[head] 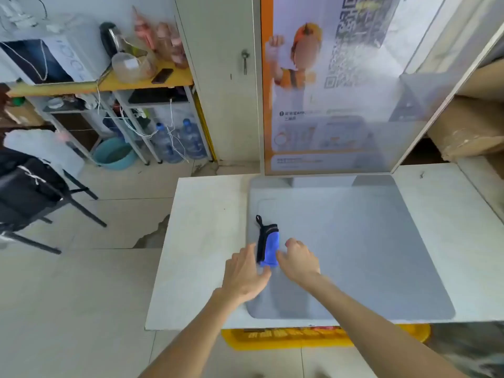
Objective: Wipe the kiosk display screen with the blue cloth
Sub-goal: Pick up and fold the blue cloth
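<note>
**Both hands at the cloth, the screen not yet touched**

The kiosk display screen (341, 105) stands upright at the far side of the white table (204, 227), and its glass looks hazy to us. Before it lies a grey panel (368, 255), flat on the table.

On the left part of this panel we see our left hand (244, 274) with its fingers stretched out and released, just beside the blue cloth (271, 249). Our right hand (300, 261) is at the other side of the cloth with bent fingers. The picture is blurred there, so we cannot tell if it already pinches the edge.

The cloth lies folded between the two hands, with a black strap (260, 236) along its left side.

We judge that the step in hand is picking up the cloth. Next we must grasp it firmly, perhaps unfold it, and carry it up to the glass.
</note>
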A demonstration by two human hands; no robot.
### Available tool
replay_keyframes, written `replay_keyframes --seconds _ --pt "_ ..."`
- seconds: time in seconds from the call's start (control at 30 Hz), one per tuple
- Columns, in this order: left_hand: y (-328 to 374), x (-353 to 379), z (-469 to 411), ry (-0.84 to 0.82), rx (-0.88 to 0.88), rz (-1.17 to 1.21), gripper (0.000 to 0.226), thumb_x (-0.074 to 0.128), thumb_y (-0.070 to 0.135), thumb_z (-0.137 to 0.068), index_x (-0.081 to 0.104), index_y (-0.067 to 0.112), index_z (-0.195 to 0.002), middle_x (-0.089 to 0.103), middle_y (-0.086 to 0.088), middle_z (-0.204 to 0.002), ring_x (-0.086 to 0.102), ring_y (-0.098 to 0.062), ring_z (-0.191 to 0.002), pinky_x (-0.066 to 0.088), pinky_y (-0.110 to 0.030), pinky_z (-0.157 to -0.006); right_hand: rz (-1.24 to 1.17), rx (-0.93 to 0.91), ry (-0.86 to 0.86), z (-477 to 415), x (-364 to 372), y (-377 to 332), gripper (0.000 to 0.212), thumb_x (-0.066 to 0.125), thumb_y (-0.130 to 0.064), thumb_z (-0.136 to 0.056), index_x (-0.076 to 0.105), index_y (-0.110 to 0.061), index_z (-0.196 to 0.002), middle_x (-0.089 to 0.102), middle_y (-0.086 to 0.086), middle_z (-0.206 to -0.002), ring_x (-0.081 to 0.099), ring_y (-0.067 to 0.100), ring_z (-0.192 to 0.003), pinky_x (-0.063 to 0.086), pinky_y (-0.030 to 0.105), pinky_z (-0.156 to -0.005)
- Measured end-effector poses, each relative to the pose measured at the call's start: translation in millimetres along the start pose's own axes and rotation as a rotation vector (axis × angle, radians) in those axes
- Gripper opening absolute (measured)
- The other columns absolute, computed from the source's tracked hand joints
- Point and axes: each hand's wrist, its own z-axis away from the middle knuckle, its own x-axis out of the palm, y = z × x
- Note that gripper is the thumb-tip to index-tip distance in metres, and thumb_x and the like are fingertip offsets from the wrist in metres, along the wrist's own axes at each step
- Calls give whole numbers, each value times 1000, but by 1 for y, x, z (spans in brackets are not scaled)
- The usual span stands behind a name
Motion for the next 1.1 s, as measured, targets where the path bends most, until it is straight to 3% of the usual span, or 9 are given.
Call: replay_keyframes --seconds 0.2,0.3,0.43,0.53,0.7,0.77,0.87,1.0,1.1 --pt "-19 11 -6 -114 -31 31 71 53 44 -91 21 22 -150 50 1 -143 44 -25 -130 33 -38 -109 -242 129 -65 -19 25 -14 36 63 -29 -97 48 -8 -122 60 11 -115 62 34 -103 46 34 -74" --pt "-22 11 -5 -156 -6 75 69 53 41 -91 19 26 -150 51 5 -143 42 -24 -132 31 -37 -110 -314 187 -58 -24 29 -16 15 64 -13 -88 49 -11 -90 53 6 -85 52 28 -73 36 29 -54" --pt "-21 2 -1 -151 7 75 63 50 42 -94 24 25 -149 58 9 -135 48 -21 -127 32 -37 -110 -417 196 -41 -22 24 -16 30 55 -4 -79 34 -17 -62 40 -1 -57 38 20 -49 30 25 -44" --pt "-17 -14 -3 51 52 -43 53 46 38 -98 33 21 -147 49 2 -138 49 -24 -123 36 -36 -104 -448 89 -64 -12 2 -16 3 54 -11 -84 56 -12 -82 68 2 -69 68 19 -60 50 26 -53" --pt "18 -70 -19 213 300 -143 56 51 28 -97 36 25 -151 36 1 -155 39 -23 -138 32 -34 -112 -332 -183 -50 12 -68 -29 23 56 -7 -83 67 -25 -92 70 2 -86 60 20 -77 45 25 -61" --pt "38 -92 -22 189 369 -144 53 54 29 -94 44 28 -146 50 6 -146 42 -16 -137 30 -35 -114 -330 -292 -35 25 -99 -39 29 58 -4 -83 69 -28 -93 70 -8 -86 60 9 -78 42 12 -61" --pt "69 -120 -19 172 351 -34 41 54 34 -91 56 35 -132 66 14 -121 56 -12 -119 33 -37 -108 -399 -392 34 46 -146 -53 31 61 -1 -85 72 -20 -107 68 -14 -83 59 -4 -69 42 9 -62" --pt "110 -158 -14 204 370 172 19 59 44 -87 66 30 -99 72 14 -96 66 -10 -94 50 -37 -91 -594 -413 268 67 -203 -63 37 70 -4 -86 61 -15 -120 70 4 -94 62 13 -79 47 17 -72" --pt "141 -176 -7 275 400 307 11 60 41 -88 62 30 -90 69 15 -84 63 -3 -80 53 -32 -75 -847 -311 420 79 -224 -66 47 74 -10 -87 48 -21 -125 66 0 -103 64 15 -88 51 26 -80"
